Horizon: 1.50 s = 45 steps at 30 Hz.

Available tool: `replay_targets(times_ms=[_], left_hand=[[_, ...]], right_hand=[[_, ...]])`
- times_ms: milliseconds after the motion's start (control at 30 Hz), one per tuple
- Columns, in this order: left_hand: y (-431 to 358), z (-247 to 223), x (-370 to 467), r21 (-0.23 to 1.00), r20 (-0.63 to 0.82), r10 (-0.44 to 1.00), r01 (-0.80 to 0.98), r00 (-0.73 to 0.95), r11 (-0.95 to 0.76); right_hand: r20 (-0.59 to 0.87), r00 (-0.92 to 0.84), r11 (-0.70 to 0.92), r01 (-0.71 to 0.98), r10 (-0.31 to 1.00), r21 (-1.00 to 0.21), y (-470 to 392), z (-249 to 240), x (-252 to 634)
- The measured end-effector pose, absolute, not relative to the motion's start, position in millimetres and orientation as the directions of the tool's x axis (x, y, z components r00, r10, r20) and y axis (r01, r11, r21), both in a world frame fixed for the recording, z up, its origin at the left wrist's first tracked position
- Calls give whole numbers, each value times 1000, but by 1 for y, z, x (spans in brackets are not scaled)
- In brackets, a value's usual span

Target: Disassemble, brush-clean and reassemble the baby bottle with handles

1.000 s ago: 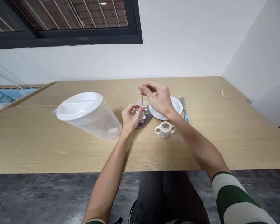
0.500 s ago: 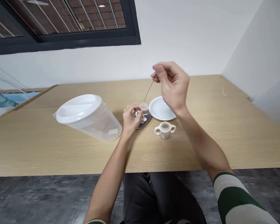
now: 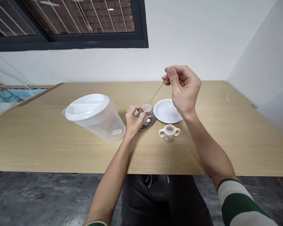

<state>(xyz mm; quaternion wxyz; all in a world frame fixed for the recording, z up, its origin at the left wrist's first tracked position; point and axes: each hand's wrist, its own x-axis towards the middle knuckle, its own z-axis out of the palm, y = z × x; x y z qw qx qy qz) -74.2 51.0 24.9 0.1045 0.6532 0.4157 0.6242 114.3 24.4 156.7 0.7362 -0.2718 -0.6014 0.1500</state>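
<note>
My left hand [image 3: 133,121] is closed, its thumb and fingers gripping a small round whitish cap [image 3: 146,108] by the rim. Under that hand lies a dark shiny round dish [image 3: 152,120] with small clear and white parts on it, partly covered by my fingers. Raised to the right, my right hand [image 3: 185,89] pinches a thin wire-like rod [image 3: 157,93]. The rod slants down to the left, and its lower end meets the cap's opening. A small cup with two white handles [image 3: 169,133] stands upright nearer to me, between my forearms.
On the left is a large translucent pitcher [image 3: 101,119] with a white lid, leaning in view. A white plate [image 3: 167,113] lies behind the cup, partly hidden by my right wrist. A thin bent white piece [image 3: 228,98] rests at the far right of the table [image 3: 245,141].
My right hand has moved right, so the rod slants more. The left hand still holds the cap in about the same place. The whole view has shifted slightly.
</note>
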Motion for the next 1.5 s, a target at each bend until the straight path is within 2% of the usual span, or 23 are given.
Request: replay_targets(times_ms=[300, 600, 933, 1067, 1500], left_hand=[[49, 26, -72, 638, 739, 666, 427, -102, -641], [48, 27, -72, 620, 765, 635, 385, -104, -684], [50, 25, -73, 629, 759, 638, 402, -132, -665], [50, 25, -73, 630, 758, 639, 405, -132, -663], [51, 22, -72, 676, 713, 684, 408, -154, -613]], right_hand=[[838, 168, 835, 109, 519, -539, 32, 149, 115], [834, 163, 824, 140, 527, -548, 31, 147, 112], [718, -70, 721, 85, 693, -687, 38, 131, 99], [670, -158, 689, 136, 725, -712, 42, 120, 90], [610, -242, 656, 292, 755, -696, 50, 117, 88]])
